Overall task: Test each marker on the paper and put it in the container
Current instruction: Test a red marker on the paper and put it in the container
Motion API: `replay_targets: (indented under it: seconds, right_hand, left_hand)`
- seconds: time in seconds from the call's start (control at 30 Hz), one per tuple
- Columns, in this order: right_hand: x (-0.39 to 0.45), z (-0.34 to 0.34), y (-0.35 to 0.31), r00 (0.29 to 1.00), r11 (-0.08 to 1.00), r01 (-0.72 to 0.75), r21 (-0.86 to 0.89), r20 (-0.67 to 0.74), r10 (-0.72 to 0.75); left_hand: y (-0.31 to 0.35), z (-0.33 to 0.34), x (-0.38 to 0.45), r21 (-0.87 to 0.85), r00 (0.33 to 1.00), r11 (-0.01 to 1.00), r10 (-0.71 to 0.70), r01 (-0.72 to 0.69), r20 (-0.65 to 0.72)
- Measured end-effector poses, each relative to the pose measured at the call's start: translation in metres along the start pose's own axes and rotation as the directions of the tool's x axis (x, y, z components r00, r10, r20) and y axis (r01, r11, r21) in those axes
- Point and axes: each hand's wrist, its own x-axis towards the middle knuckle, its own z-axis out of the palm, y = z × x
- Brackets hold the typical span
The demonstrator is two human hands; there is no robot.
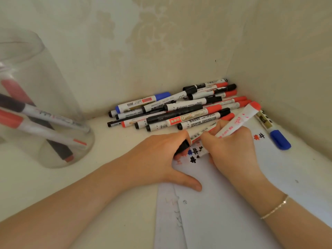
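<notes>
My right hand [231, 148] grips a white marker with a red end [239, 119], slanted with its tip down on the white paper [224, 198] among small black, red and blue test marks [195, 155]. My left hand [161, 155] rests on the paper's left edge. Its fingers curl round the black end of a second marker [184, 146], whose barcoded white barrel [196, 136] runs under my right hand. A pile of several black, red and blue markers [179, 110] lies in the corner just behind both hands. The clear glass jar [53, 56] at the left holds three markers [36, 112].
A blue-capped marker [276, 137] lies alone on the paper at the right, near the side wall. Walls close the shelf in at the back and right. A second sheet [167, 221] pokes out under the paper at the bottom.
</notes>
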Motion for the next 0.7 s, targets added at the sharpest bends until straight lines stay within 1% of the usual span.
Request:
replay_targets:
  seconds: [0.07, 0.13, 0.23, 0.33, 0.57, 0.63, 0.7]
  right_hand:
    - [-0.0003, 0.0002, 0.0002, 0.999, 0.999, 0.031, -0.034, -0.023, -0.032]
    - [0.0002, -0.0012, 0.0006, 0.999, 0.999, 0.031, -0.043, -0.024, -0.032]
    - [0.0006, -0.0043, 0.0003, 1.000, 1.000, -0.023, 0.005, 0.022, 0.023]
    - [-0.0007, -0.0036, -0.0008, 0.998, 1.000, -0.027, -0.006, 0.053, 0.027]
    - [-0.0033, 0.0010, -0.0023, 0.998, 0.997, 0.062, -0.056, -0.026, -0.063]
    - [-0.0021, -0.0009, -0.0016, 0.999, 0.998, 0.045, -0.040, -0.022, -0.046]
    - [-0.0009, -0.0031, -0.0024, 1.000, 1.000, 0.000, 0.018, 0.000, 0.000]
  left_hand:
    - [-0.0001, 0.0003, -0.0001, -0.002, 1.000, 1.000, -0.005, 0.005, 0.003]
    - [-0.0002, 0.0002, -0.0001, -0.009, 1.000, 1.000, -0.005, 0.005, 0.006]
    - [-0.0006, 0.0001, 0.0001, -0.001, 1.000, 1.000, -0.004, 0.004, 0.012]
    - [-0.0013, 0.0002, 0.0005, -0.005, 1.000, 1.000, -0.002, 0.002, 0.009]
    - [-0.0004, -0.0003, 0.0002, -0.016, 1.000, 1.000, 0.001, -0.001, 0.008]
    - [-0.0008, -0.0002, 0.0004, -0.016, 1.000, 1.000, -0.001, 0.001, 0.008]
    - [-0.0013, 0.0001, 0.0004, -0.013, 1.000, 1.000, 0.002, -0.002, 0.008]
